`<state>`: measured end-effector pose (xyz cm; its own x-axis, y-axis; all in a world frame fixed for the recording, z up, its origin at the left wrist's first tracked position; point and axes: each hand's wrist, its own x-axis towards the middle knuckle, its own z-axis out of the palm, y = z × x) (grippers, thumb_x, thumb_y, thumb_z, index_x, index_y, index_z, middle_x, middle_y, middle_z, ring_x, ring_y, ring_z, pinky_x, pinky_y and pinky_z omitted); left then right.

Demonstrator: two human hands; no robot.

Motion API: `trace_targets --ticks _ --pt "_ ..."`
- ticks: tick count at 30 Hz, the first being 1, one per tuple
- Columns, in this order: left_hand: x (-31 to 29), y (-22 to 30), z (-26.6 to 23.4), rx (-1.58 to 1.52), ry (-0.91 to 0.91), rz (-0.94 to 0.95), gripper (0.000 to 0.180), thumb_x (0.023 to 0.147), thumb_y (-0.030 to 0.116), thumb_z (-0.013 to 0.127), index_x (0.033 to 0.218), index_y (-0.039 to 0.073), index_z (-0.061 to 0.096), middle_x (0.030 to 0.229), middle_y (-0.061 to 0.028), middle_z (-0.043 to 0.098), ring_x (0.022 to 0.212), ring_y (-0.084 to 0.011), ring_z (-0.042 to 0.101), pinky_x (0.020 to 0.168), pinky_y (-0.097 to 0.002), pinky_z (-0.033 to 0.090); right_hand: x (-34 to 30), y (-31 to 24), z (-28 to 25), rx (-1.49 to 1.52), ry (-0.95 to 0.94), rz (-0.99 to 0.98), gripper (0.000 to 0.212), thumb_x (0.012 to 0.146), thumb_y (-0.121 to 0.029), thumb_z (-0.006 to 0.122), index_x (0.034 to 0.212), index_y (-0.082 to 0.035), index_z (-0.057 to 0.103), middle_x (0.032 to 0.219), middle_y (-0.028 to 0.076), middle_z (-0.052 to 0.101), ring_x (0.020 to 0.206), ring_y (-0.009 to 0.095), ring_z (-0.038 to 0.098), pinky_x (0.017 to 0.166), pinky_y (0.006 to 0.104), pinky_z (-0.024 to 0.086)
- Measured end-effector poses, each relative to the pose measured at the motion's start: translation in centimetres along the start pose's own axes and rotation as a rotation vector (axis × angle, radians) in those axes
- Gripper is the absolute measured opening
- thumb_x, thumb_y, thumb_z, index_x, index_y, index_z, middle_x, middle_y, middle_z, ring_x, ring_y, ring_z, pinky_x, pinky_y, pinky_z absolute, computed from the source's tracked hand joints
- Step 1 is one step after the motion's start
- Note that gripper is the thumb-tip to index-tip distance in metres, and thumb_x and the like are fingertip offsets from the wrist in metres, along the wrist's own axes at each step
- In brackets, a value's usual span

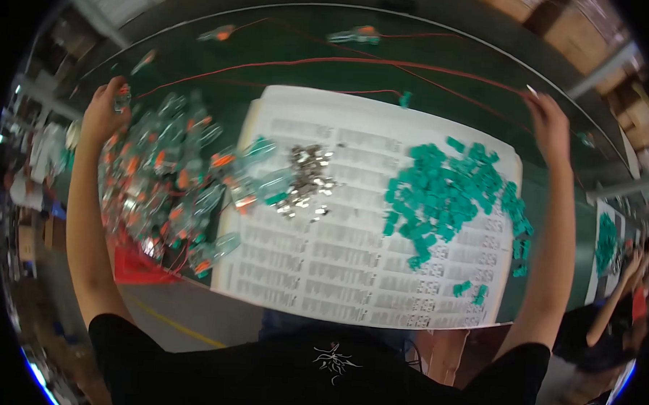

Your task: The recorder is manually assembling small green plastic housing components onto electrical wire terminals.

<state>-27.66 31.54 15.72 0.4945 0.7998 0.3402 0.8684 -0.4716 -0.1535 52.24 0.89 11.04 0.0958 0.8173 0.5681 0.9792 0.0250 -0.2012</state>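
Both arms are spread wide over the bench. At the far left, my left hand (105,113) is closed round a small clear plastic piece (123,98), partly hidden by the fingers. A red wire (331,60) runs from beside it in a long arc to the far right. There my right hand (550,125) pinches the wire near its end, where a small whitish tip shows; the fingers are somewhat blurred. Below my left hand lies a heap of clear plastic pieces (163,159) with orange parts. Green plastic clips (444,193) are piled nearer my right hand.
A printed white sheet (337,254) covers a board between my arms, with a small pile of shiny metal bits (307,180) on it. More clear pieces with wires lie on the green bench (288,45). A co-worker's arm (617,298) shows at the right.
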Motion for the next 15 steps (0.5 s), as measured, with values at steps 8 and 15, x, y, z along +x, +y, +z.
trace_targets --ticks 8,15 --pt "-9.2 -1.3 0.0 -0.047 -0.186 -0.001 0.058 0.083 0.009 0.074 0.138 0.007 0.055 0.145 -0.0197 0.054 0.135 -0.0389 0.052 0.111 -0.0451 0.046 -12.1 -21.0 -6.7 0.048 -0.286 -0.087 0.023 0.077 -0.012 0.086 0.076 -0.005 0.064 0.068 0.006 0.056 0.058 0.025 0.056 0.052 0.0365 0.042" --pt "-8.2 23.2 -3.6 -0.808 -0.362 -0.035 0.028 0.094 0.008 0.06 0.121 0.004 0.068 0.116 -0.0127 0.073 0.109 -0.0232 0.069 0.099 -0.0373 0.053 -15.7 -33.4 -2.0 0.367 -0.405 -0.663 0.035 0.072 -0.014 0.077 0.107 -0.019 0.078 0.086 -0.001 0.057 0.066 0.015 0.057 0.053 0.0307 0.041"
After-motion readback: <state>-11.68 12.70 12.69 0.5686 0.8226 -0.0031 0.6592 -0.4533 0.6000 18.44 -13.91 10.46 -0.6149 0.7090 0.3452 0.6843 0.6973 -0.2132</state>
